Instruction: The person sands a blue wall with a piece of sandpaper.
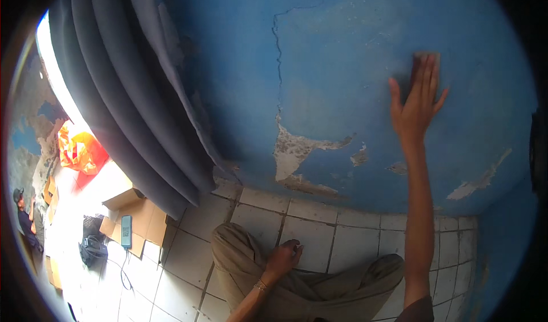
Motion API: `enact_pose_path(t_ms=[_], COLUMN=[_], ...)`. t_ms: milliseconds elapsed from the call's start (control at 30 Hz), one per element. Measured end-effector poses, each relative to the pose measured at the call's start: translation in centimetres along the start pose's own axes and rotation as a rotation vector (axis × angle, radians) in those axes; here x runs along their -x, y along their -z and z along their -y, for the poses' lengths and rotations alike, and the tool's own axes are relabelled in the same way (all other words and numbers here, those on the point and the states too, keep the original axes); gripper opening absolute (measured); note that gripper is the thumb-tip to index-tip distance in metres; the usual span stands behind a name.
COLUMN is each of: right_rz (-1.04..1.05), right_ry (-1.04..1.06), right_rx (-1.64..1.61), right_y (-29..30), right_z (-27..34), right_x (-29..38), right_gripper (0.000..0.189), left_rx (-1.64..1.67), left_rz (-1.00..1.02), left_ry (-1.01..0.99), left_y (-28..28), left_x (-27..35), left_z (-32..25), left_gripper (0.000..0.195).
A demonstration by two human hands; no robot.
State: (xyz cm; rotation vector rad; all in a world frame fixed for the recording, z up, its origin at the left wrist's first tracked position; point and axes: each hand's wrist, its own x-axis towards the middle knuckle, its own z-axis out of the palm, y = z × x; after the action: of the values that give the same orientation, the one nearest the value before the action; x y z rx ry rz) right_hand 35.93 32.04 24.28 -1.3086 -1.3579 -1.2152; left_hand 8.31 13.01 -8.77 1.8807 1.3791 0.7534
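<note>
My right hand (415,103) lies nearly flat against the blue painted wall (239,65), arm stretched upward. Under its fingers it presses a small flat rectangular piece (418,56), perhaps sandpaper or a sanding block, onto the paint; its material cannot be told. Bare plaster patches (295,150) and a long thin crack mark the wall to the left of that hand. My left hand (284,257) rests by my crossed legs in brown trousers (239,253), its fingers loosely curled, and nothing can be made out in it. A bracelet circles the left wrist.
A grey curtain (141,86) hangs at the left. Beyond it, on the white tiled floor (192,253), are an opened cardboard box (150,223), a device with a cable (126,232), a black bag (92,249) and an orange plastic bag (81,148). Another person (26,219) is at the far left wall.
</note>
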Motion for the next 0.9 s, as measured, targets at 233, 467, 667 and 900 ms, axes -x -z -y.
enact_pose_path(t_ms=[233,467,667,900], right_rz=[0.234,-0.067,-0.123,-0.05], right_ry=[0.01,0.108,0.188,0.201], right_rx=[0.092,0.012,0.006,0.013], right_y=[-0.9,-0.3,-1.2,-1.7], right_z=[-1.3,-0.6,-0.4,-2.4], right_x=[12.7,2.4,5.2,14.7], right_gripper=[0.064,0.06,0.059,0.058], left_rx=[-0.002,0.003,0.129,0.003], left_rz=[-0.001,-0.13,-0.57,-1.253], left_ry=[0.017,-0.067,-0.233,0.89], left_y=[-0.3,-0.5,7.0,9.4], left_x=[0.1,0.2,6.8,28.9], left_z=[0.2,0.9,-2.3,8.0], left_gripper=[0.024,0.019,0.02,0.025])
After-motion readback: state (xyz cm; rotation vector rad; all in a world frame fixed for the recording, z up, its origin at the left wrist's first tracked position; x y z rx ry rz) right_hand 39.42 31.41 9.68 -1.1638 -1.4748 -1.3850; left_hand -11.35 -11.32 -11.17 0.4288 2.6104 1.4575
